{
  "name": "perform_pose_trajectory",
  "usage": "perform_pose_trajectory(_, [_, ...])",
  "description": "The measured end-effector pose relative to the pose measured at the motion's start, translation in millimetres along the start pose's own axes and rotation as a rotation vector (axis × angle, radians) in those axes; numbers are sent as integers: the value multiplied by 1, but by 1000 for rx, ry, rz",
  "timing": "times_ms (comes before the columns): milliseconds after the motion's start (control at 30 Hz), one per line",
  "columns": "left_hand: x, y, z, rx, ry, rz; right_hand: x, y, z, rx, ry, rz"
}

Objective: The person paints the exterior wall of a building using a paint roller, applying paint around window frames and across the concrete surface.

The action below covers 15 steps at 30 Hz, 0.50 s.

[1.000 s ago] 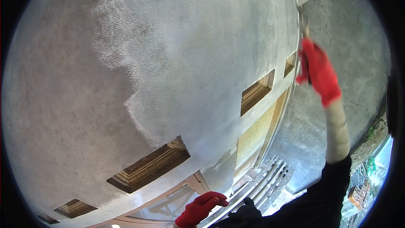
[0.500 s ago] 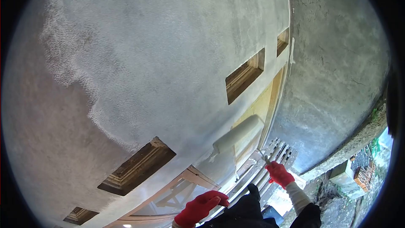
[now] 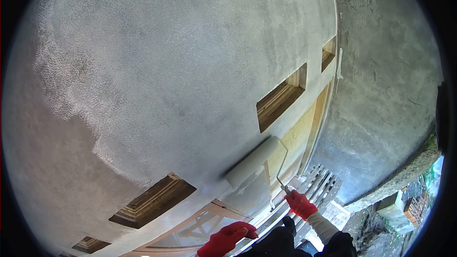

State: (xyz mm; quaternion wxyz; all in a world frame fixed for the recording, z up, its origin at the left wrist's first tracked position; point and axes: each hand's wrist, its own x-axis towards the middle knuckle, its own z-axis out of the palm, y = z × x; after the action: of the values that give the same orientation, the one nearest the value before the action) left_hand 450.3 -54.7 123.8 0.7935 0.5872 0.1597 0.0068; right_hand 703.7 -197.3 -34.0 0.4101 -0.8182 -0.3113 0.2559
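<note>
My right hand, in a red glove, is closed round the handle of a paint roller. A bent wire frame joins the handle to the long pale sleeve, which is up against the plastered wall beside a wooden-framed opening. Low in the view, my left hand wears a red glove too. Its fingers reach loosely to the right with the thumb apart, and I see nothing held in it. Light, stippled wet paint covers much of the wall, ending in a ragged edge against the darker bare plaster on the left.
Several recessed openings cut into the wall, including a wood-lined one and a lower one. Below are a glazed wooden frame and a slatted platform. A grey side wall rises at right, with bricks beyond.
My right hand has moved left and slightly down, bringing the roller left and a little lower along the wall. The camera view has shifted slightly. My left hand has hardly moved.
</note>
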Motion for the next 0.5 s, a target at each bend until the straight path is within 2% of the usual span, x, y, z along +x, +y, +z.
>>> perform_pose_trajectory(33, [2,1,0,-9,-8,0,2,-15,-7,77,-4,43])
perform_pose_trajectory(100, [7,9,4,-7,-31,-7,10,-36,-19,136,15,3])
perform_pose_trajectory(167, [11,14,7,-5,-60,-6,15,-79,-43,202,44,-127])
perform_pose_trajectory(233, [11,15,7,-11,-68,24,24,-120,-63,319,88,-148])
perform_pose_trajectory(367, [2,21,3,43,-59,55,48,-205,-120,257,192,-438])
perform_pose_trajectory(433, [-6,22,2,40,-41,101,59,-256,-151,100,331,-720])
perform_pose_trajectory(467, [-10,24,1,38,-42,107,42,-307,-167,352,266,-431])
perform_pose_trajectory(500, [-14,26,1,20,-39,116,63,-315,-184,46,399,-803])
